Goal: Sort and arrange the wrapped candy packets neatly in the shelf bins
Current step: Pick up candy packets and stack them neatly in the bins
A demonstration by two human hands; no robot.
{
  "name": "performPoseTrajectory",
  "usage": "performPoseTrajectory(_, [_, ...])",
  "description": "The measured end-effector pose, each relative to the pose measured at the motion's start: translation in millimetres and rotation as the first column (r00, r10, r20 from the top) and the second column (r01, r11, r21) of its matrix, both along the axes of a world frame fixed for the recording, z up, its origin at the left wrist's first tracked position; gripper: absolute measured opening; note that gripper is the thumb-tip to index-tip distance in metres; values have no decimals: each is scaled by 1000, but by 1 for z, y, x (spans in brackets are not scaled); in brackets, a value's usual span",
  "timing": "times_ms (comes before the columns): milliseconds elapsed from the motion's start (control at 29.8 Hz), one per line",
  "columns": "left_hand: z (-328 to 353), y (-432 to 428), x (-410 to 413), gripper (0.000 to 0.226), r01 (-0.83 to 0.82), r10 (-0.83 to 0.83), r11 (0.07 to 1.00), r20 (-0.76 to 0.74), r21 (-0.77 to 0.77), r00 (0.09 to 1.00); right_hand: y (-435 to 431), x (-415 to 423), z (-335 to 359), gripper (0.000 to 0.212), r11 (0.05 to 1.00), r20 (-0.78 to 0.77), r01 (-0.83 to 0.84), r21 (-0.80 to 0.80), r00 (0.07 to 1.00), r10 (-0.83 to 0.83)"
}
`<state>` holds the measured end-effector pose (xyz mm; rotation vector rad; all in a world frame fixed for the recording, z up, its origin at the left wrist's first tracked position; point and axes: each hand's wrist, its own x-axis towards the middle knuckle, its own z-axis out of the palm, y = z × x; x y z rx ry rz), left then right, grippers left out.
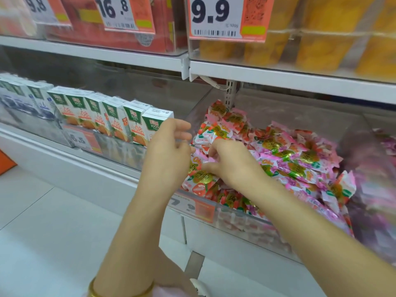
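Head view: right hand point(232, 162) pinches a candy packet point(203, 154) near the bin point(246, 224) left edge, likely to straighten it; left hand point(169, 151) hovers alongside, loose-fingered.

Three upper-shelf price tags read 9.8 on the left tag point(40, 7), 16.8 on the middle tag point(120, 12) and 9.9 on the right tag point(216, 17). Below, the juice cartons point(137, 125) carry "100%" over a bin-front tag point(83, 139) marked 6.5. The candy bin point(235, 220) has a price label point(192, 207) showing a 7 and a partly legible 9.
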<state>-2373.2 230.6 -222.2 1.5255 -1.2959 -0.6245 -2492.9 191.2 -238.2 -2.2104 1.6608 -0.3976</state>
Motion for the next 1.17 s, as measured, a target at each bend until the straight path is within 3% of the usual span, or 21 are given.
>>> performPoseTrajectory(67, [1,0,-1,35,3,-3,1000,1,2,1000,7,-4,4,31,996,-107,-28,-87,994,18])
performPoseTrajectory(134, [1,0,-2,35,4,-4,1000,2,-9,1000,11,-10,6,32,989,-108,-78,-128,992,64])
performPoseTrajectory(235, [0,-1,-3,34,6,-6,1000,-8,-20,1000,11,-9,-3,43,981,-34,-196,-2,980,196])
performPoseTrajectory(335, [0,-2,-8,35,26,-26,999,-18,-26,999,8,0,-16,29,931,-115,-362,45,924,364])
performPoseTrajectory(402, [0,-3,-11,35,37,-37,999,-13,-23,999,6,-3,-12,11,890,-66,-443,105,890,450])
performPoseTrajectory(469, [0,-3,-14,35,50,-50,999,-12,-15,999,6,-15,2,21,868,13,-477,139,877,481])
performPoseTrajectory(603, [0,-3,-17,32,79,-79,997,-10,0,997,3,-63,28,31,983,189,-159,-92,967,174])
performPoseTrajectory(670, [-1,-4,-20,31,84,-84,996,7,3,996,5,-81,31,29,991,122,-83,-101,988,96])
performPoseTrajectory(804, [-3,-6,-27,32,96,-96,995,21,16,995,9,-85,20,24,995,4,-96,-15,995,96])
performPoseTrajectory(1006, [0,-4,-32,30,120,-121,993,47,24,992,19,-73,6,79,991,-331,-55,125,939,94])
performPoseTrajectory(1106, [1,-4,-34,29,127,-128,992,58,28,990,23,-76,7,84,985,-293,-69,156,949,113])
performPoseTrajectory(1173, [1,-3,-35,29,127,-128,992,61,27,990,24,-79,9,68,978,-198,-85,192,972,123])
